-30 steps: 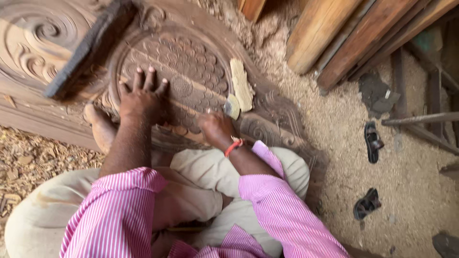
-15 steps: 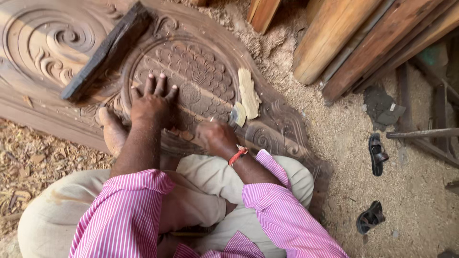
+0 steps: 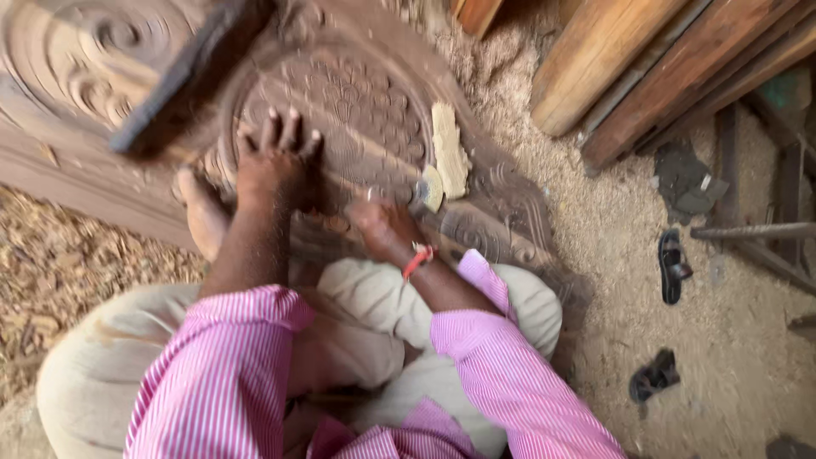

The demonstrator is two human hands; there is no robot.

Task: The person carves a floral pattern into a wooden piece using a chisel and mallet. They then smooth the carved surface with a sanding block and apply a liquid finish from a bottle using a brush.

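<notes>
A large dark carved wooden panel [image 3: 76,76] lies on the ground, and I sit against it. My left hand [image 3: 274,163] rests flat on its carved oval [image 3: 357,110], fingers spread. My right hand [image 3: 381,225], a red band at the wrist, is curled low on the oval's lower edge. At its fingertips is a small folded pale piece that looks like sandpaper [image 3: 427,189]. A longer pale strip [image 3: 448,149] lies on the carving just beyond it. My bare foot [image 3: 202,214] rests on the panel beside my left arm.
A dark wooden block [image 3: 183,76] lies slanted across the panel, left of the oval. Wooden planks [image 3: 595,59] lean at the top right. Two black sandals [image 3: 671,265] [image 3: 653,374] lie on the sandy ground at right, near a metal bar [image 3: 748,229]. Wood shavings [image 3: 51,263] cover the left.
The view has swayed and blurred. Both hands stay on the carved oval, and the right hand has shifted only slightly along its lower edge.
</notes>
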